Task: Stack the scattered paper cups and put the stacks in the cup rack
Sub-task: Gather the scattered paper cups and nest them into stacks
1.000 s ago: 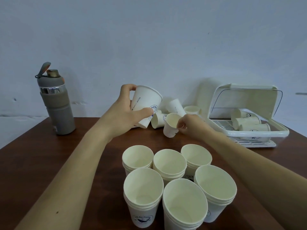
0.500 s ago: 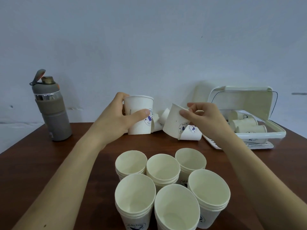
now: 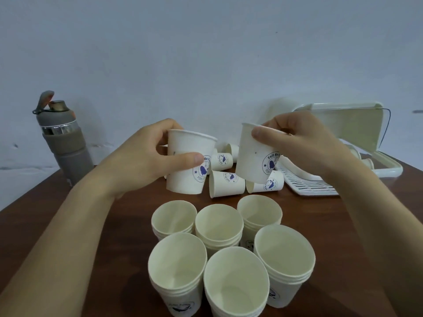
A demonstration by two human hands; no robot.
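While left hand [image 3: 146, 161] grips one cup [image 3: 183, 145], right hand [image 3: 304, 143] pinches another cup [image 3: 251, 161].

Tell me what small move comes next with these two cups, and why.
Probably lower the right cup into the left cup: the right hand and left hand each grip one roughly upright, mouths up, side by side. Loose cups lie behind.
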